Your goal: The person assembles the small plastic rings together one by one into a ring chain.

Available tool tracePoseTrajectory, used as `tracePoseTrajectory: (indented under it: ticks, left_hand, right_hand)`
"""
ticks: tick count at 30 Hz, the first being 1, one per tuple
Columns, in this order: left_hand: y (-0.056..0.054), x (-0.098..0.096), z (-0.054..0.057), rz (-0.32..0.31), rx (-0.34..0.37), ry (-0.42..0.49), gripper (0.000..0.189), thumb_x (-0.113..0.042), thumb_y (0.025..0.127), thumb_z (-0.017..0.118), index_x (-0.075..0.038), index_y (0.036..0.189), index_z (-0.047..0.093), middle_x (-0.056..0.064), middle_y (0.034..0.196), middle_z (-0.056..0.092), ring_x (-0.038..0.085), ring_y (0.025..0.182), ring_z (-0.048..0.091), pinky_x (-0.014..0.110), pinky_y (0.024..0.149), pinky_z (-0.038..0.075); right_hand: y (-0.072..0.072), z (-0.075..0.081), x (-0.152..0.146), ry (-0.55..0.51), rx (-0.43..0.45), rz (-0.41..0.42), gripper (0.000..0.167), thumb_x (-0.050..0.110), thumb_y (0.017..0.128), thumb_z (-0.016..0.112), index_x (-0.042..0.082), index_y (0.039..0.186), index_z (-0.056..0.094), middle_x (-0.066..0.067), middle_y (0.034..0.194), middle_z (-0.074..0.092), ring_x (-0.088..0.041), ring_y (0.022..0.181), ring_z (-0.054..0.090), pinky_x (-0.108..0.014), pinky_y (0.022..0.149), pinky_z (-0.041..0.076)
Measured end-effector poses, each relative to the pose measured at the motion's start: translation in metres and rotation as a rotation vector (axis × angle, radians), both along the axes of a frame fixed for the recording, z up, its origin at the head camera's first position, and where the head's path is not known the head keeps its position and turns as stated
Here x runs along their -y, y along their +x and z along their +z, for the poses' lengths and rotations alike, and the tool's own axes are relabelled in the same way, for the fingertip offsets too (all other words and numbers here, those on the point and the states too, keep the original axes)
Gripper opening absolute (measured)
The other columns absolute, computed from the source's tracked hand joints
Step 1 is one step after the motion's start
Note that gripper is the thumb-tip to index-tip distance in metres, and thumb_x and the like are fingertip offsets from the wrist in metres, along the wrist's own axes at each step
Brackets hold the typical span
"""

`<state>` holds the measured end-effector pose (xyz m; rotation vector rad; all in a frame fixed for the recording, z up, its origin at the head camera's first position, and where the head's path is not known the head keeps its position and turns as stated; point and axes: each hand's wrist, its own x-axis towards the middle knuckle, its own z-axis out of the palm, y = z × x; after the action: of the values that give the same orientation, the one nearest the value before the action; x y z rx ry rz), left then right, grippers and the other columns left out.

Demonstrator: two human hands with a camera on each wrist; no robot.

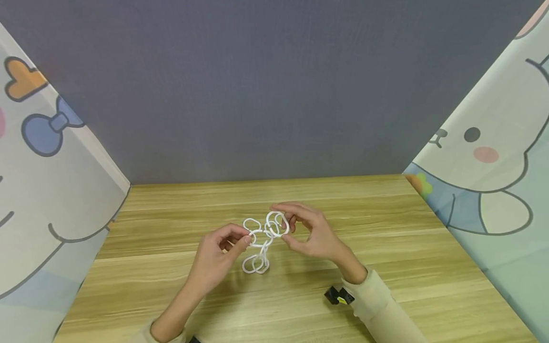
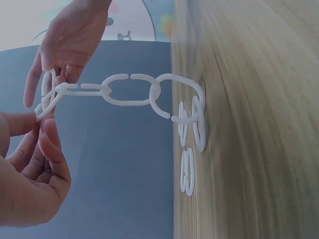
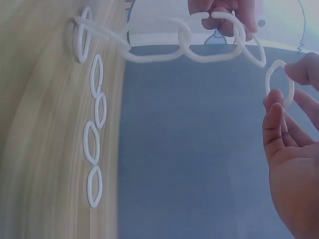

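Note:
My left hand [image 1: 216, 257] pinches the top link of a white plastic chain [image 2: 129, 103] between thumb and fingertips. From there the linked ovals hang down, and the lowest ones reach the wooden table. Several of these links show a small gap in their side. My right hand [image 1: 315, 233] pinches a single white link [image 3: 267, 82] by its edges, upright, close beside the chain's held end. A narrow space shows between the two in the right wrist view. Loose white links [image 3: 85, 142] lie on the table beyond the hands.
The wooden table [image 1: 171, 205] ends at a tall grey panel [image 1: 266, 95]. Cartoon-printed panels stand on the left [image 1: 81, 200] and right [image 1: 463, 176]. A small black device [image 1: 339, 295] sits at the right cuff.

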<state>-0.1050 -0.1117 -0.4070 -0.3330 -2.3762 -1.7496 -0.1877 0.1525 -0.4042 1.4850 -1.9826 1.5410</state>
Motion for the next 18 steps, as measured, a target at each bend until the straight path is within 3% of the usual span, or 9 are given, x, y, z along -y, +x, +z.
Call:
tracePoseTrajectory:
  ticks: [11,18]
  left_hand:
    - [0.0016,-0.0036,-0.0015,-0.03,-0.048,-0.016,0.005,-0.01,0.099,0.085,-0.013,0.102,0.083,-0.005,0.091,0.077,0.009,0.08,0.069,0.024,0.069,0.057]
    - [0.0013,-0.0034,-0.0017,-0.016,-0.05,-0.014,0.004,-0.009,0.1,0.084,-0.012,0.103,0.083,-0.004,0.092,0.077,0.009,0.081,0.068,0.024,0.07,0.057]
  right_hand:
    - [0.0025,-0.0019,0.0037,0.057,-0.07,-0.014,0.07,-0.012,0.081,0.085,-0.003,0.147,0.064,-0.006,0.101,0.073,-0.016,0.077,0.066,-0.027,0.067,0.061]
    - [0.004,-0.0028,0.0049,0.081,-0.054,0.017,0.068,-0.015,0.082,0.084,-0.003,0.146,0.065,-0.024,0.127,0.074,-0.019,0.082,0.07,-0.029,0.071,0.064]
